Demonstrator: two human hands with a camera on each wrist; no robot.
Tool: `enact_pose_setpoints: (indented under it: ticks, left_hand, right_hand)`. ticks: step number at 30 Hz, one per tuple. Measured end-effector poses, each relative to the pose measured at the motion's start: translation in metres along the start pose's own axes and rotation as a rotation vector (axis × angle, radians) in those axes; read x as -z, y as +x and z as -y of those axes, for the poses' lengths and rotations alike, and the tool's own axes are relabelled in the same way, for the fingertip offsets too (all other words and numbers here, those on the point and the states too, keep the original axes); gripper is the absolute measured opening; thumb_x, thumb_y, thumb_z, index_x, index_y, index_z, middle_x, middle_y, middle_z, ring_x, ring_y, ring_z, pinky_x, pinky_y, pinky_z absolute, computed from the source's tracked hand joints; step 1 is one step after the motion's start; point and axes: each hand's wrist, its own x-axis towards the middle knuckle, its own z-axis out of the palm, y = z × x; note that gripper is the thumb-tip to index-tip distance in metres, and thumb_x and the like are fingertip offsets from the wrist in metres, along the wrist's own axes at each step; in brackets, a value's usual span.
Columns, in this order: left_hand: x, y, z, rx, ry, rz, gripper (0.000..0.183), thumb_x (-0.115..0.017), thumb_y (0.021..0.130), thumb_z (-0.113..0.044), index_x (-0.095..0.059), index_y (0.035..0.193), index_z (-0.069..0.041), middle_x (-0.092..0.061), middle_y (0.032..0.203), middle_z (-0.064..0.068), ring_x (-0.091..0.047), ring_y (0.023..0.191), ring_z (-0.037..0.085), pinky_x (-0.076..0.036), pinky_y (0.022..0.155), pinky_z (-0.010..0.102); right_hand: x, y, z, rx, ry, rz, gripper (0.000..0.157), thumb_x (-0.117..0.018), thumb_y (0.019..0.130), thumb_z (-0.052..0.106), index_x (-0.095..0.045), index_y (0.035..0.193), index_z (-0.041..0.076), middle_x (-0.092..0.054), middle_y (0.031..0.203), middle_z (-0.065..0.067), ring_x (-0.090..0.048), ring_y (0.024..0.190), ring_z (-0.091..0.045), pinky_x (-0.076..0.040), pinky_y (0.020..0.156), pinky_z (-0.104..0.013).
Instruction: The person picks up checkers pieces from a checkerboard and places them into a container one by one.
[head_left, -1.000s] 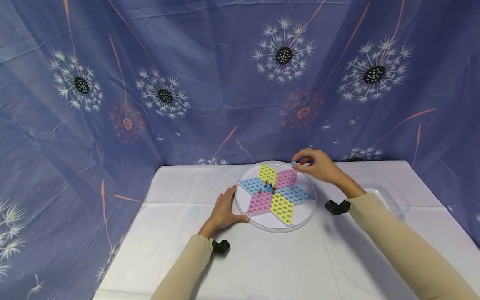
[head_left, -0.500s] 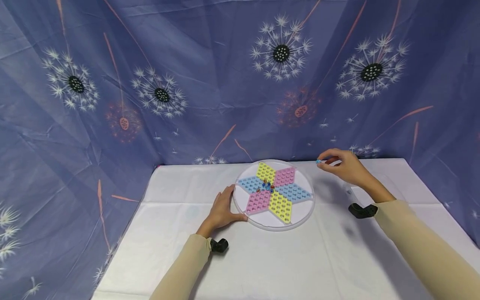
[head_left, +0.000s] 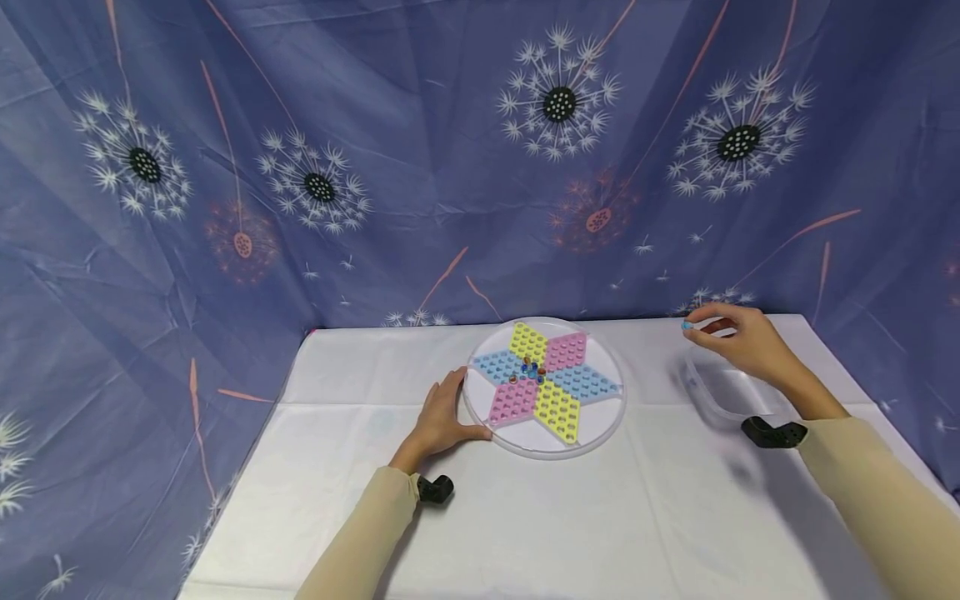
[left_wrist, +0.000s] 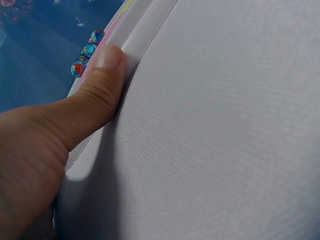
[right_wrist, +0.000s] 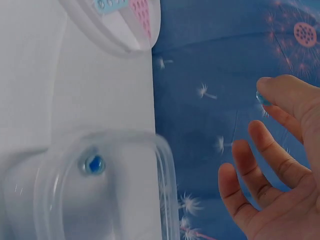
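Blue marble (head_left: 686,325), round and shiny like glass, is in the air at the far left corner of the clear box (head_left: 735,392), as I see it from the head camera. The grip of the right hand (head_left: 738,337) pinches it between thumb and index finger, while the other fingers are loosely bent. The left hand (head_left: 438,421) lies spread and relaxed, its thumb on the smooth rim of the round white board (head_left: 600,417). This board carries a six-pointed star in yellow, pink and pale blue, each point a diamond full of small round holes. In its middle sits a little cluster of marbles (head_left: 532,372), blue and reddish (swirled inside, as I notice from the left wrist). A white cloth with a fine weave covers the counter (head_left: 540,533), and behind hangs a blue creased curtain (head_left: 427,150) printed with dandelions.

Some parts I cannot make out well. The right wrist view shows only a sliver of the pinched marble, the rest covered by the fingertip. One loose marble (right_wrist: 94,164) appears inside the box, but blurred, and the box is cut by the lower edge. From the left hand, its own camera gives me mainly the thumb.
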Motion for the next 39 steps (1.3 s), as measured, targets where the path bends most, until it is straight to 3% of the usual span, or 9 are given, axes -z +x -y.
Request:
enact_pose_setpoints:
  ticks: [7,20,25,28,33,39]
  left_hand:
    - [0.0,0.0,0.0,0.018,0.001,0.009,0.123,-0.095,0.071,-0.04,-0.022,0.162,-0.001,-0.028,0.166,0.018,-0.019,0.155,0.036,-0.005,0.129,0.048]
    - [-0.001,0.001,0.002,0.006,0.019,0.0,0.124,-0.096,0.07,-0.04,-0.022,0.162,0.0,-0.029,0.165,0.019,-0.02,0.155,0.036,-0.006,0.129,0.049]
    - [-0.002,0.002,0.002,0.008,0.018,-0.001,0.124,-0.096,0.07,-0.039,-0.023,0.162,-0.001,-0.029,0.165,0.018,-0.02,0.155,0.036,-0.005,0.129,0.048]
    - [-0.001,0.002,0.002,0.012,0.022,0.0,0.124,-0.096,0.069,-0.04,-0.022,0.162,-0.001,-0.029,0.166,0.018,-0.02,0.155,0.035,-0.005,0.129,0.048]
    - [-0.001,0.003,0.002,0.013,0.029,0.004,0.125,-0.096,0.069,-0.041,-0.022,0.162,-0.002,-0.028,0.166,0.018,-0.021,0.155,0.035,-0.005,0.129,0.047]
    - [-0.001,0.003,0.002,0.015,0.033,0.003,0.126,-0.096,0.069,-0.042,-0.022,0.162,-0.002,-0.028,0.166,0.018,-0.021,0.155,0.034,-0.006,0.129,0.046]
  right_hand:
    - [0.007,-0.008,-0.016,-0.048,0.007,-0.001,0.041,-0.071,0.096,0.044,-0.071,0.124,0.013,-0.061,0.135,-0.013,-0.054,0.089,0.013,-0.054,0.069,-0.023]
    - [0.003,-0.027,-0.042,-0.093,0.002,0.067,0.04,-0.069,0.098,0.044,-0.07,0.125,0.014,-0.057,0.136,-0.013,-0.053,0.094,0.005,-0.055,0.072,-0.031]
    - [-0.001,-0.031,-0.053,-0.107,0.001,0.097,0.042,-0.069,0.098,0.045,-0.07,0.125,0.013,-0.056,0.139,-0.015,-0.053,0.092,0.008,-0.055,0.072,-0.031]
    - [-0.003,-0.032,-0.058,-0.111,-0.006,0.125,0.041,-0.07,0.097,0.045,-0.071,0.123,0.013,-0.058,0.138,-0.017,-0.057,0.093,0.005,-0.056,0.072,-0.029]
    - [-0.007,-0.033,-0.065,-0.103,-0.017,0.157,0.036,-0.072,0.097,0.04,-0.073,0.119,0.012,-0.065,0.13,-0.019,-0.066,0.1,-0.019,-0.057,0.071,-0.028]
    - [-0.01,-0.034,-0.066,-0.106,-0.006,0.18,0.037,-0.071,0.098,0.038,-0.072,0.121,0.009,-0.065,0.128,-0.024,-0.064,0.109,-0.042,-0.056,0.072,-0.028]
